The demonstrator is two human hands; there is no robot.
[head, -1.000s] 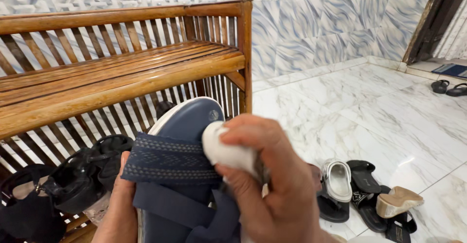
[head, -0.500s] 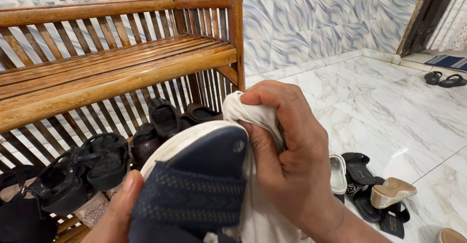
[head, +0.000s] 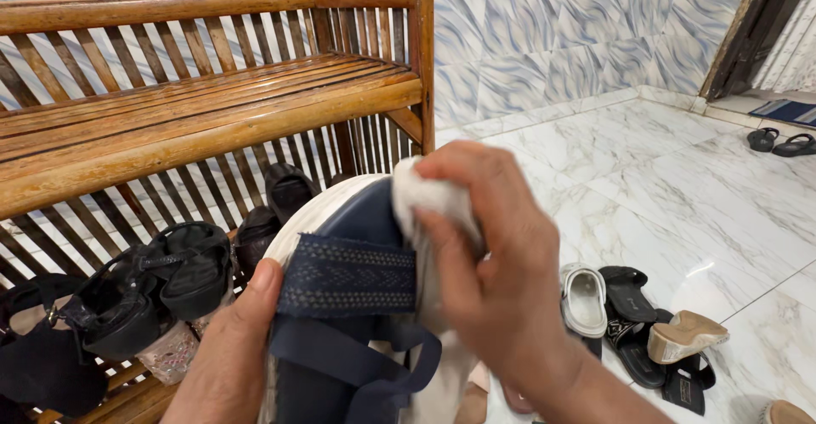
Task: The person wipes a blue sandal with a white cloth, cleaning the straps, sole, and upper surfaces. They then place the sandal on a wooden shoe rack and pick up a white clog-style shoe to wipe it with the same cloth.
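My left hand (head: 229, 352) is closed around the side of a dark blue sandal (head: 344, 305) — it has a woven strap and a pale sole. I hold it up in front of the wooden shoe rack (head: 204, 127). My right hand (head: 489, 262) is squeezed shut on a soft white cloth (head: 425, 207) — it presses on the sandal's inside.

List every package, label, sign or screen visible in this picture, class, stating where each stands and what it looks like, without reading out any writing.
None in view: no package, label, sign or screen shows.
What is there: a navy sandal held by the left hand, a white cloth pressed on it by the right hand, a wooden shoe rack, and loose sandals on the marble floor.
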